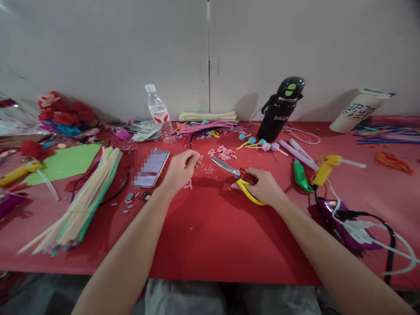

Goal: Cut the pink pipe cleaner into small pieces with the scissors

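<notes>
Red table (210, 249) is strewn with pink bits (225, 153). The right hand (264, 186) clamps the scissors (225, 165) by the handles beside them, blades toward the left hand (183, 168), fingers curled; whether holding anything, one cannot tell.

Part-hidden scissors (229, 168), part-blurred phone (159, 164)
The right hand (264, 186) covers part of the handles; the left hand (182, 167) is curled, and whether it holds anything cannot be told. Square blurring masks the phone's left side. The left edge crops the plastic bag (19, 120) and a purple thing (9, 204), the right edge the stems (380, 134), the bottom both forearms (129, 249). The crumbs (207, 167) are too small to tell.
</notes>
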The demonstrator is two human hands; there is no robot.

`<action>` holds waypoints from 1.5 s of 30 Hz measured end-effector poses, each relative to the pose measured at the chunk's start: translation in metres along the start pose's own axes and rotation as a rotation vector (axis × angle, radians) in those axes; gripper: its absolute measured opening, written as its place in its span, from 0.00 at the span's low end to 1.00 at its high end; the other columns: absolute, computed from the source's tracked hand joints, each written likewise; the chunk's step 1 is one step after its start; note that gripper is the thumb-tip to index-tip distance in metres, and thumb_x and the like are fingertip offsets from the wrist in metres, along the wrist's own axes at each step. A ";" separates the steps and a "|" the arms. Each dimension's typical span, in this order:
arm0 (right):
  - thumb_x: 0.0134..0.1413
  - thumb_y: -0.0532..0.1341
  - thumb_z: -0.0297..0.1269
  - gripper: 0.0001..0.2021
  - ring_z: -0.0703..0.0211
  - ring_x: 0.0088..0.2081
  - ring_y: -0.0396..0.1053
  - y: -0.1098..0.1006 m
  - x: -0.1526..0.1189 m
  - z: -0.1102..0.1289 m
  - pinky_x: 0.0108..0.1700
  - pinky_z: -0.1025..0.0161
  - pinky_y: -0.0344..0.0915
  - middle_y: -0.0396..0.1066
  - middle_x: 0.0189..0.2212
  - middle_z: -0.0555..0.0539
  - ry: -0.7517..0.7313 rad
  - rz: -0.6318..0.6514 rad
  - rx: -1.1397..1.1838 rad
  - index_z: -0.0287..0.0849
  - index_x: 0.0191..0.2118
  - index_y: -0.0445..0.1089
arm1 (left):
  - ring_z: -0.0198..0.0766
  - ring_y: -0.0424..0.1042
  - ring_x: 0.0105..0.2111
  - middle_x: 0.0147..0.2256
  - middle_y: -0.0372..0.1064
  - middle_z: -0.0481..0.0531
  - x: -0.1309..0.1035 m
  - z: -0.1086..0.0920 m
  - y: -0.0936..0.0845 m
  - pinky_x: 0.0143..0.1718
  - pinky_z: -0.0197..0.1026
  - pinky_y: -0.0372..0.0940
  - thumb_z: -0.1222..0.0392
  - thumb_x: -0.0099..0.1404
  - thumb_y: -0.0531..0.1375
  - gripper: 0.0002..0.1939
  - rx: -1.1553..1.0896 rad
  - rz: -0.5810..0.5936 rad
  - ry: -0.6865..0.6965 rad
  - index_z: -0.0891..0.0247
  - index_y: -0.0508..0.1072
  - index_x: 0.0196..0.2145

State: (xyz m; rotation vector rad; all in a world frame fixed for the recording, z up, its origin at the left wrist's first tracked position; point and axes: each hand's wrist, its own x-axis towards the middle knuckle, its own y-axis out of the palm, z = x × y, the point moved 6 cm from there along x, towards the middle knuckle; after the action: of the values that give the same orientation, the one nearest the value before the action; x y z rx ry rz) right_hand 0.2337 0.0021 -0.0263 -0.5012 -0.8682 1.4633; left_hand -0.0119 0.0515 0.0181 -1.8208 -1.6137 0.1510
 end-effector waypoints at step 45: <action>0.40 0.63 0.59 0.24 0.67 0.23 0.45 0.005 0.000 0.002 0.22 0.68 0.44 0.51 0.19 0.54 -0.016 0.039 -0.009 0.41 0.22 0.59 | 0.35 0.68 0.26 0.28 0.68 0.51 -0.004 -0.010 0.004 0.23 0.34 0.59 0.53 0.66 0.49 0.13 0.179 0.005 0.086 0.62 0.69 0.32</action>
State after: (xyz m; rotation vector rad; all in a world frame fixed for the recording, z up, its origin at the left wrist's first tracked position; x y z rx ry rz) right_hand 0.2294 0.0022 -0.0292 -0.5161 -0.8819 1.5019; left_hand -0.0048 0.0435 0.0220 -1.6723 -1.4875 0.2097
